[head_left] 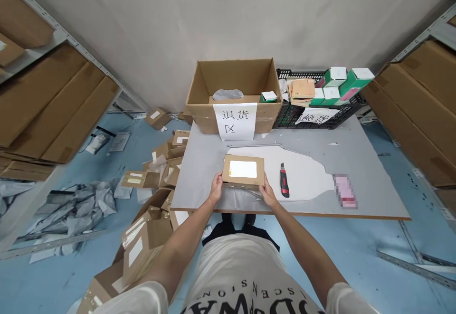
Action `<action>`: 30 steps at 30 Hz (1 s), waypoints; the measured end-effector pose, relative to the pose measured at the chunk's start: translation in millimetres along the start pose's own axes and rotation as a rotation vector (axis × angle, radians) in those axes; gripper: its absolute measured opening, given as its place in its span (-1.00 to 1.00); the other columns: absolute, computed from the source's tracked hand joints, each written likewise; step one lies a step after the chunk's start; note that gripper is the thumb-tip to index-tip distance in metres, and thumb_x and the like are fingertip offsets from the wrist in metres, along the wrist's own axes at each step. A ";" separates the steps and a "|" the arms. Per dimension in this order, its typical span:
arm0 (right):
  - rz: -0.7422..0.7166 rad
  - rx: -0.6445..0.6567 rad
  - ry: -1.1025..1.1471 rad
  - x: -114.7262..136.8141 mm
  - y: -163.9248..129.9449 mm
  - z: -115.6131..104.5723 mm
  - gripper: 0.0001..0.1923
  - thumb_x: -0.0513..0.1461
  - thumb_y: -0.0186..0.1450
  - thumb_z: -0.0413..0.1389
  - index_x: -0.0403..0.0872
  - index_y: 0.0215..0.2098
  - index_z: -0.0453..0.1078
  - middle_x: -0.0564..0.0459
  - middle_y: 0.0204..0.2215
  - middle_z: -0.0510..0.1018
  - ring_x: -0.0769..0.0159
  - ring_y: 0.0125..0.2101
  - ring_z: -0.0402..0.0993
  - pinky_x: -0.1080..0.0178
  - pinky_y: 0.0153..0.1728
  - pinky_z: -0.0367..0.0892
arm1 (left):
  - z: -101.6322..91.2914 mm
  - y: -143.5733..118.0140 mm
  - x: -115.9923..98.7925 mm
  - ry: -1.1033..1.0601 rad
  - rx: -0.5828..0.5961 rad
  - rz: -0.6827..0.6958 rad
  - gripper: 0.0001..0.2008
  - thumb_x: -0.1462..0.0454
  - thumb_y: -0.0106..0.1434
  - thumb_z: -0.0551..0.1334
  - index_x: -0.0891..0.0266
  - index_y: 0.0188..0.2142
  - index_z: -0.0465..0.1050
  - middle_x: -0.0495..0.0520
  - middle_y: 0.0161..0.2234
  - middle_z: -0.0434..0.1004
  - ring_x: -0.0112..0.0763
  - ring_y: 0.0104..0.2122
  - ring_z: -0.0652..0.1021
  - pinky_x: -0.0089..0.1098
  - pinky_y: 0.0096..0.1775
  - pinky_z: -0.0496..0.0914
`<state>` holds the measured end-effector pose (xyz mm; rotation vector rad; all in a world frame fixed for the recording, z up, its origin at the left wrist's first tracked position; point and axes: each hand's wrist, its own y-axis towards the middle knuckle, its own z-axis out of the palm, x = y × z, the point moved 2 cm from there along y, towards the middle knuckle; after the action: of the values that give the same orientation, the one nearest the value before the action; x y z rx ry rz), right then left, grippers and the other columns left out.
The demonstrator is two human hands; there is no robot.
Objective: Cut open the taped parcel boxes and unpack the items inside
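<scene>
Pinched at its left end by the fingers of the left hand (pixel 216 188) and at its right end by those of the right hand (pixel 267 193): one box (pixel 242 169), above one table (pixel 370 174), near left. To its right, one knife (pixel 284 181) on one white sheet (pixel 309 174), then one blurred pink item (pixel 344 191). Far side: one carton (pixel 200 119) with one green box (pixel 268 97); one crate (pixel 285 117) with four.

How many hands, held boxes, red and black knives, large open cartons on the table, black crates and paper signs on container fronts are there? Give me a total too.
Hands: 2, left hand and right hand
Held box: 1
Red and black knife: 1
Large open carton: 1
Black crate: 1
Paper signs: 2, carton sign and crate sign
Total: 8
</scene>
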<state>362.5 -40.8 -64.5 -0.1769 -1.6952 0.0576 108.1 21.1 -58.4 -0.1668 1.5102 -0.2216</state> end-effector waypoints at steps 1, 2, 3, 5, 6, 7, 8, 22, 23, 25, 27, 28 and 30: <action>0.006 0.002 0.011 -0.4 -1.9 -0.1 -0.07 0.22 0.16 0.02 0.05 0.36 -0.14 0.05 0.29 0.10 0.07 0.29 -0.05 -0.02 0.27 -0.09 | -0.9 0.1 1.1 0.015 0.012 -0.006 -0.32 -0.22 0.16 0.07 0.25 0.03 0.32 0.23 -0.02 0.45 -0.17 -0.01 0.44 -0.20 -0.03 0.32; 0.011 0.005 0.019 -0.5 -3.9 0.0 -0.08 0.20 0.16 0.04 0.07 0.35 -0.12 0.06 0.28 0.13 0.06 0.27 0.00 -0.03 0.26 -0.06 | -1.9 0.2 2.2 0.029 0.023 -0.012 -0.32 -0.22 0.16 0.07 0.25 0.03 0.32 0.23 -0.03 0.45 -0.18 -0.01 0.44 -0.20 -0.04 0.32; 0.016 0.009 0.023 -0.4 -5.8 0.2 -0.09 0.19 0.16 0.05 0.07 0.35 -0.11 0.06 0.27 0.15 0.06 0.26 0.04 -0.03 0.25 -0.03 | -2.7 0.3 3.3 0.038 0.032 -0.018 -0.33 -0.21 0.17 0.06 0.25 0.02 0.32 0.22 -0.04 0.45 -0.18 -0.02 0.44 -0.20 -0.04 0.32; 0.028 0.009 0.016 0.6 -8.6 0.8 -0.10 0.18 0.16 0.06 0.08 0.35 -0.11 0.05 0.26 0.18 0.05 0.23 0.10 -0.05 0.23 0.02 | -4.1 0.5 5.3 0.041 0.038 -0.023 -0.34 -0.21 0.18 0.05 0.25 0.01 0.32 0.21 -0.06 0.45 -0.18 -0.03 0.44 -0.20 -0.04 0.31; 0.033 0.006 0.010 1.3 -9.5 1.2 -0.10 0.18 0.16 0.06 0.08 0.35 -0.11 0.05 0.26 0.19 0.05 0.23 0.12 -0.05 0.22 0.03 | -4.5 0.5 6.1 0.038 0.041 -0.020 -0.35 -0.21 0.18 0.05 0.24 0.01 0.32 0.20 -0.06 0.45 -0.18 -0.03 0.44 -0.20 -0.04 0.31; 0.036 0.003 0.004 2.2 -10.0 1.5 -0.10 0.18 0.16 0.06 0.09 0.35 -0.11 0.05 0.25 0.19 0.05 0.22 0.13 -0.06 0.21 0.04 | -4.7 0.6 6.7 0.036 0.043 -0.015 -0.35 -0.21 0.18 0.04 0.23 0.01 0.32 0.19 -0.07 0.45 -0.19 -0.03 0.44 -0.19 -0.04 0.31; 0.037 0.000 0.000 3.1 -10.1 1.7 -0.10 0.18 0.16 0.06 0.09 0.35 -0.11 0.05 0.25 0.20 0.06 0.22 0.14 -0.05 0.21 0.05 | -4.8 0.6 7.1 0.033 0.045 -0.009 -0.36 -0.21 0.18 0.05 0.23 0.01 0.33 0.19 -0.08 0.45 -0.19 -0.03 0.43 -0.19 -0.04 0.30; 0.089 -0.040 -0.072 -13.5 -9.7 -13.7 -0.06 0.16 0.20 0.04 0.03 0.37 -0.26 0.00 0.34 -0.09 0.14 0.31 -0.12 -0.03 0.27 -0.18 | 0.0 -3.1 -5.2 -0.014 -0.017 0.054 -0.42 -0.16 0.16 0.13 0.26 -0.08 0.39 0.20 -0.14 0.48 -0.15 -0.07 0.46 -0.16 -0.05 0.32; 0.079 -0.061 -0.074 -15.2 -9.8 -21.0 -0.07 0.16 0.20 0.03 0.03 0.37 -0.27 0.01 0.34 -0.11 0.15 0.31 -0.13 -0.02 0.27 -0.19 | 0.6 -3.5 -6.1 -0.012 -0.029 0.048 -0.41 -0.16 0.16 0.13 0.27 -0.08 0.39 0.20 -0.14 0.49 -0.15 -0.07 0.46 -0.16 -0.05 0.33; 0.050 -0.123 -0.098 -17.9 -10.5 -42.7 -0.06 0.17 0.19 0.02 0.02 0.37 -0.26 0.00 0.34 -0.12 0.16 0.31 -0.12 -0.01 0.27 -0.19 | 1.9 -4.2 -6.7 -0.003 -0.056 0.029 -0.41 -0.16 0.16 0.13 0.27 -0.08 0.39 0.20 -0.15 0.49 -0.16 -0.07 0.47 -0.16 -0.05 0.34; 0.035 -0.203 -0.177 -20.1 -12.8 -74.5 -0.04 0.18 0.19 0.00 -0.02 0.37 -0.26 -0.04 0.34 -0.09 0.15 0.30 -0.11 -0.01 0.26 -0.16 | 3.2 -5.1 -5.4 0.007 -0.076 0.023 -0.43 -0.15 0.16 0.12 0.25 -0.09 0.40 0.18 -0.17 0.50 -0.18 -0.09 0.47 -0.17 -0.07 0.35; 0.041 -0.246 -0.240 -21.3 -14.7 -93.7 -0.04 0.19 0.19 -0.03 -0.06 0.37 -0.26 -0.07 0.34 -0.08 0.15 0.30 -0.10 -0.01 0.26 -0.14 | 3.8 -5.5 -4.2 0.010 -0.086 0.030 -0.44 -0.15 0.17 0.11 0.24 -0.10 0.41 0.16 -0.18 0.50 -0.19 -0.10 0.48 -0.18 -0.08 0.36; 0.090 -0.351 -0.391 -23.9 -20.6 -136.6 -0.04 0.20 0.21 -0.09 -0.13 0.37 -0.27 -0.13 0.33 -0.06 0.14 0.30 -0.07 -0.01 0.25 -0.09 | 4.9 -6.3 -0.7 0.015 -0.108 0.055 -0.47 -0.14 0.18 0.11 0.23 -0.11 0.42 0.14 -0.20 0.50 -0.21 -0.13 0.49 -0.21 -0.11 0.38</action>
<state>498.9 -73.6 -66.8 -0.5324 -2.0785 -0.1485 112.6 15.1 -55.9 -0.2097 1.5404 -0.0982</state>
